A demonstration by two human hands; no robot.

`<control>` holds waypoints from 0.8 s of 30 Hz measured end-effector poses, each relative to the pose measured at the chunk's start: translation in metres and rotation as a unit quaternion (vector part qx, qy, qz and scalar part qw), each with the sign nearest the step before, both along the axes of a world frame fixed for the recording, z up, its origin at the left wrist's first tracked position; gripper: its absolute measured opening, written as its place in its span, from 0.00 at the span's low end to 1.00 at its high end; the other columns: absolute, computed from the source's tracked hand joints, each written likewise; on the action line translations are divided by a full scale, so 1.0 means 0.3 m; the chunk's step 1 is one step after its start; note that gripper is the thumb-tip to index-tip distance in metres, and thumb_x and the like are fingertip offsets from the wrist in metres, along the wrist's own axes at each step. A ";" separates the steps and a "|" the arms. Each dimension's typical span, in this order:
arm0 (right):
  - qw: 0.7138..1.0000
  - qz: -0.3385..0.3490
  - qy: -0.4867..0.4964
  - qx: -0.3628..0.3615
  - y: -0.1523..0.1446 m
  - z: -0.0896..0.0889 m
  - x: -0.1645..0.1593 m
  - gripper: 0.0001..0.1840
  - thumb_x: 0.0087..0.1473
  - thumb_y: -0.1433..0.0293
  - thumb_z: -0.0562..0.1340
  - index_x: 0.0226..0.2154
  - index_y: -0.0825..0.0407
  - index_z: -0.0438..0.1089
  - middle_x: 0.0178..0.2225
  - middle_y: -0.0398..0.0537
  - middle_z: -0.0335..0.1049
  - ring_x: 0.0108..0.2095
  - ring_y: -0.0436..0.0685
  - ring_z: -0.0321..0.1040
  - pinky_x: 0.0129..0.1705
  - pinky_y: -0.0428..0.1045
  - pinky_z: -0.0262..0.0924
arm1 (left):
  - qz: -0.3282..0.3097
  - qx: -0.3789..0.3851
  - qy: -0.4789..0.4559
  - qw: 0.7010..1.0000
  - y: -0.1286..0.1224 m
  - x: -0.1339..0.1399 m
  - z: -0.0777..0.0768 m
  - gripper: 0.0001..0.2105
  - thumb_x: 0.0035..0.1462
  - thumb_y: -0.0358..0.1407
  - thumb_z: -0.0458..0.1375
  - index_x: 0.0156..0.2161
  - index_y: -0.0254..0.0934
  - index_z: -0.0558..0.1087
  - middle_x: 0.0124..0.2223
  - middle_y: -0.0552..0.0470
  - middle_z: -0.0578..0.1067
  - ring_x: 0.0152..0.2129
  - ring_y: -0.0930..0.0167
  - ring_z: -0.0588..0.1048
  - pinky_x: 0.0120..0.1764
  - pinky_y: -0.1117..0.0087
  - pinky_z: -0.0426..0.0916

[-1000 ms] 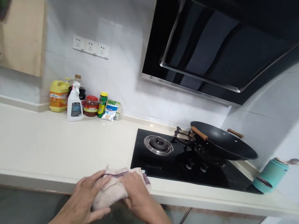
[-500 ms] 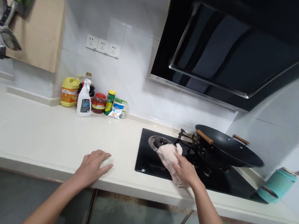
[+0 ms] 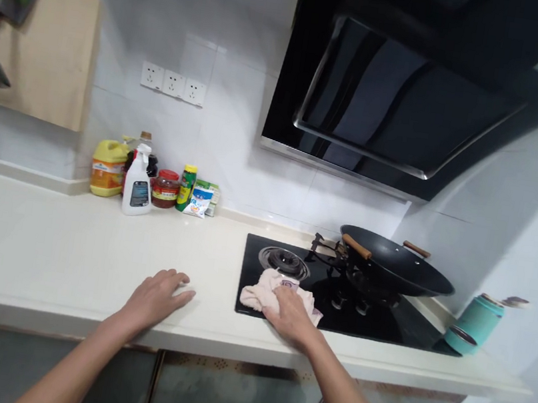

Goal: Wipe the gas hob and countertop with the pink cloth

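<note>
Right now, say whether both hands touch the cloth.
No: only the right hand touches the cloth; the left hand rests on the countertop.

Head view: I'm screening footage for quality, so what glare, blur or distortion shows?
In the head view, the glossy range hood carries a pale reflection and its right edge bows, suggesting lens distortion; in the head view, small print on the spray bottle is too soft to read, while the cloth has a fairly clear outline.

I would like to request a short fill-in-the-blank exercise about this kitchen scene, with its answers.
1. The right hand rests on the cloth, and the left hand holds ____.
2. The stove beneath the cloth is coloured ____.
3. The number of white socket plates on the wall is ____.

Missing words: nothing; black; three.
</note>
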State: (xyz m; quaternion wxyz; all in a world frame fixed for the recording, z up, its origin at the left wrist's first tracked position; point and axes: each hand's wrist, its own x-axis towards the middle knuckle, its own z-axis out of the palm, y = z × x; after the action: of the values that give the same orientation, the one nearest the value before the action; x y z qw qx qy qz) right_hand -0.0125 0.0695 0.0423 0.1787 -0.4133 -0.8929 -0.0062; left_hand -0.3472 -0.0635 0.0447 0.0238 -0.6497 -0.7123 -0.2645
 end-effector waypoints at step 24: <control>0.952 -0.292 -0.010 -0.090 0.767 0.046 0.096 0.35 0.67 0.52 0.44 0.62 0.56 0.66 0.62 0.65 0.65 0.62 0.67 0.61 0.62 0.58 0.50 | -0.029 0.199 0.075 0.977 -0.031 -0.038 -0.141 0.12 0.63 0.48 0.58 0.46 0.47 0.76 0.42 0.51 0.80 0.39 0.63 0.79 0.40 0.64 0.73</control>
State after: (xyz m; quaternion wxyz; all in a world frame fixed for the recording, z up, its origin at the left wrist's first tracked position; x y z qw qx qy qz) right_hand 0.0161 0.2997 0.0562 0.1224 -0.6706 -0.7314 0.0182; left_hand -0.3586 -0.0728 0.0024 0.1984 -0.6699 -0.6227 -0.3524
